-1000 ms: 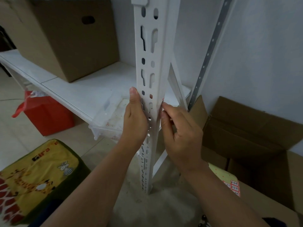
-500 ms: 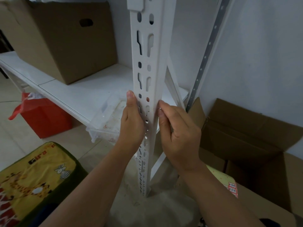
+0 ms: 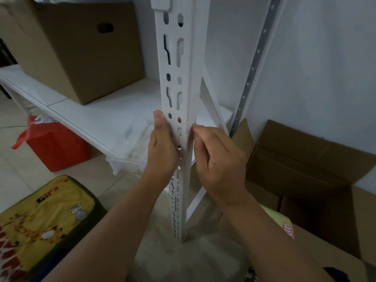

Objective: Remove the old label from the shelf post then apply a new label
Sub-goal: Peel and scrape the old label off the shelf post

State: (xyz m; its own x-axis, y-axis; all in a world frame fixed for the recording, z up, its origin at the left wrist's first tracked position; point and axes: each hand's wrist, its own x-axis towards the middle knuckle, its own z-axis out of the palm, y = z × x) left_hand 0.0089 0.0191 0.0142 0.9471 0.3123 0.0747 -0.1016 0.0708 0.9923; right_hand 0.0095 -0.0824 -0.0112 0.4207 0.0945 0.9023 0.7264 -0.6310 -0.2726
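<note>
The white slotted shelf post [image 3: 187,78] stands upright in the middle of the view. My left hand [image 3: 161,151] grips its left side, thumb lying up along the front face. My right hand [image 3: 219,161] has curled fingers, and thumb and forefinger pinch at the post's right corner edge. The old label is hidden under those fingertips. A yellow sheet with red-framed labels [image 3: 288,230] lies on a cardboard flap at the lower right.
A closed cardboard box [image 3: 81,53] sits on the white shelf board [image 3: 97,117], with a clear plastic tub [image 3: 130,147] at the board's edge. A red bag [image 3: 55,145] and a yellow cushion [image 3: 40,220] are on the floor at left. An open carton [image 3: 305,159] stands right.
Both hands stay at the same height on the post. My right fingertips have shifted slightly along its corner edge. The view has drifted a little.
</note>
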